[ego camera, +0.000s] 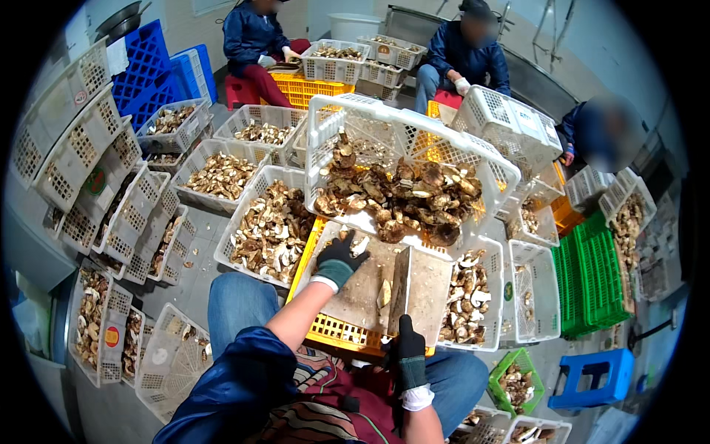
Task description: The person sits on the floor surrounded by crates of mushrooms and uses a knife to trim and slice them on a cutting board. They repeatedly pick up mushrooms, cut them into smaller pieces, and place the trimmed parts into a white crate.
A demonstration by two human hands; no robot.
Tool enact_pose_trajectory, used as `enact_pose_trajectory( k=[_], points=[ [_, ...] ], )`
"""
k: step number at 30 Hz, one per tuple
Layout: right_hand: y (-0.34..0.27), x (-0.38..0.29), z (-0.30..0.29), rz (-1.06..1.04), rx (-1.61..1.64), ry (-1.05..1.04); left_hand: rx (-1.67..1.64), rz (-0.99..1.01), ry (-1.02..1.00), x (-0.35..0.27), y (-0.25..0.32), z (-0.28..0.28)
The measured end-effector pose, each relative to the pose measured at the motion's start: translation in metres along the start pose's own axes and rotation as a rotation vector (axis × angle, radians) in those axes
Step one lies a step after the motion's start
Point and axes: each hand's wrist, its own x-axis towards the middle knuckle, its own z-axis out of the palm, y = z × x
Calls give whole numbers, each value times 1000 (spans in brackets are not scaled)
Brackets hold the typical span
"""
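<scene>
My left hand point(337, 262), in a dark glove with a green cuff, is over the left part of a worn cutting board point(355, 302). Its fingers are spread, and a pale mushroom piece point(360, 246) lies between forefinger and thumb; no firm grip shows. In my gloved right hand point(409, 352) is a cleaver point(402, 283), its broad blade pointing away from me across the board. The forefinger stretches along the blade's near end. Left of the blade lies a cut mushroom slice point(384, 294). A tilted white plastic crate point(410, 119) of whole brown mushrooms point(421, 188) opens onto the board's far edge.
The board rests on a yellow crate point(344, 331) between my knees. Crates of cut mushrooms flank it, left point(272, 227) and right point(468, 294). Stacked white crates point(83, 161) line the left. Green crates point(591, 277) and a blue stool point(592, 377) stand right. Several people sit beyond.
</scene>
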Motion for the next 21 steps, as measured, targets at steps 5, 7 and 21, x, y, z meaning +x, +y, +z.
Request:
enact_pose_trajectory(
  k=[5, 7, 21],
  points=[
    [-8, 5, 6, 203, 192, -2, 69, 111, 64, 18, -16, 32],
    [28, 16, 9, -76, -39, 85, -52, 90, 114, 11, -25, 32],
    [-16, 5, -26, 325, 572, 211, -365, 194, 92, -44, 0, 15]
  ],
)
